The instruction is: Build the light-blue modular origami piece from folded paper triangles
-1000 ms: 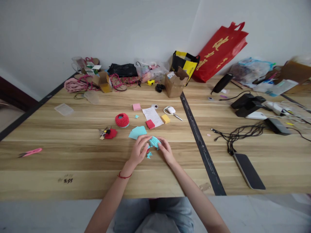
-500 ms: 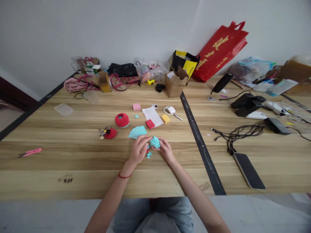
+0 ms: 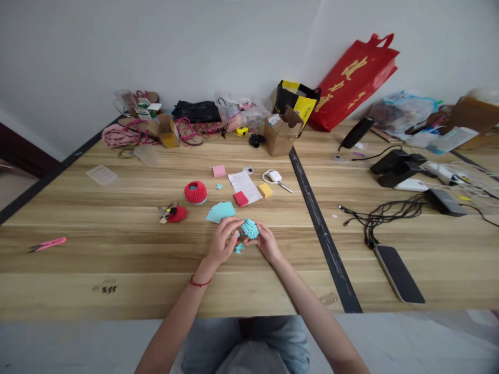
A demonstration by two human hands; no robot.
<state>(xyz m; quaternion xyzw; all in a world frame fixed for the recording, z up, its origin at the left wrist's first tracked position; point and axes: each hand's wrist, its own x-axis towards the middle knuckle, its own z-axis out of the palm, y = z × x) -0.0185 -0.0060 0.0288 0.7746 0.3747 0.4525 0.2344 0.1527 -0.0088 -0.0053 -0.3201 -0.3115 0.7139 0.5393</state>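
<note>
A small light-blue folded-paper piece (image 3: 250, 228) is held between my two hands above the wooden table. My left hand (image 3: 225, 241) has its fingers bent against the piece's left side. From the right, my right hand (image 3: 266, 242) grips it. Small blue folded bits (image 3: 239, 249) lie just under the hands. Beyond my left hand rest blue paper sheets (image 3: 220, 212). A round red folded-paper ring (image 3: 195, 192) sits farther to the left. Red paper squares (image 3: 240, 198) and yellow ones (image 3: 265, 190) are by a white written sheet (image 3: 244, 185).
Scissors (image 3: 286, 187) lie beyond the yellow squares. At left are a pink-handled cutter (image 3: 48, 244) and a red pouch with keys (image 3: 173, 214). Boxes and bags line the wall, including a cardboard box (image 3: 281, 136). Black cables (image 3: 390, 215) and a dark phone-like device (image 3: 400, 274) are at right.
The blue folded piece has shifted and turned slightly to the right between my hands. Both hands stay in nearly the same place.
</note>
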